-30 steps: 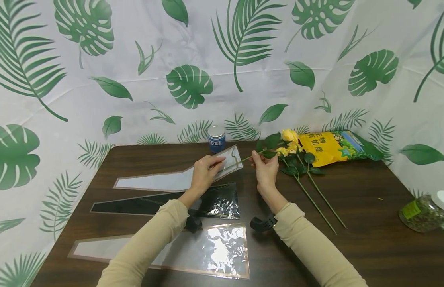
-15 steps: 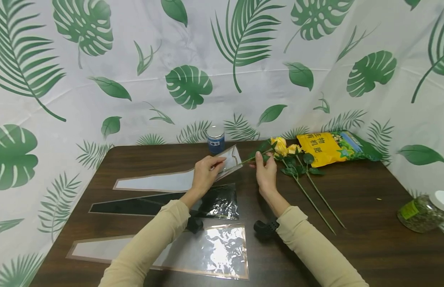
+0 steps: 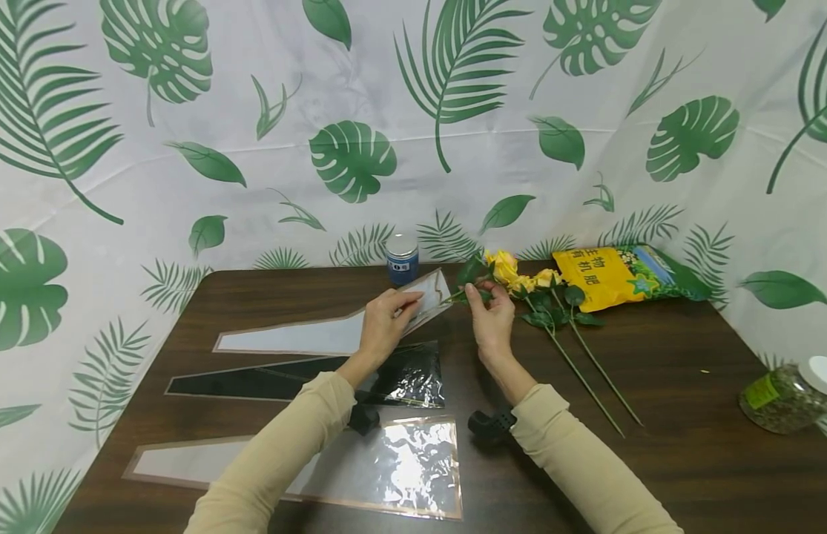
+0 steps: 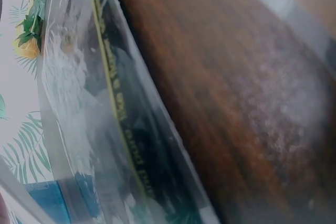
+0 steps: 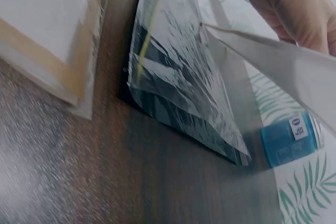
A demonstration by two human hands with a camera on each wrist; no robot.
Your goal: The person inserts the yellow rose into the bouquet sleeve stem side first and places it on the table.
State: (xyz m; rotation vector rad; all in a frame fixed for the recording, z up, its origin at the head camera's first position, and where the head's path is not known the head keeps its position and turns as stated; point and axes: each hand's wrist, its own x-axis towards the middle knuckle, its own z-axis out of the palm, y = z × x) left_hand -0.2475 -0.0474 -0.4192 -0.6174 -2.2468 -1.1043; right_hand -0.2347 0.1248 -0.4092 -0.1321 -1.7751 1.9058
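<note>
My left hand (image 3: 384,320) pinches a white flower sleeve (image 3: 300,337) near its wide end, which is lifted off the table. In the right wrist view the same left hand (image 5: 299,11) shows behind the raised sleeve (image 5: 283,66). My right hand (image 3: 493,324) pinches the stem of a yellow rose (image 3: 501,265) just below its leaves. That stem runs left into the sleeve's mouth; how deep it reaches is hidden. Two more yellow roses (image 3: 545,278) lie right of my right hand, stems toward me. Below my left hand lies a black sleeve (image 3: 413,374).
A larger clear-and-white sleeve (image 3: 360,500) lies nearest me. Behind my left hand stands a blue can (image 3: 403,263). A yellow bag (image 3: 593,278) lies at the back right, and a lidded jar (image 3: 776,400) rests at the right edge of the dark table (image 3: 520,489).
The rose has moved left, its bloom now closer to the white sleeve, with less stem showing between sleeve and right hand. My left hand has stayed almost still, pinching the sleeve.
</note>
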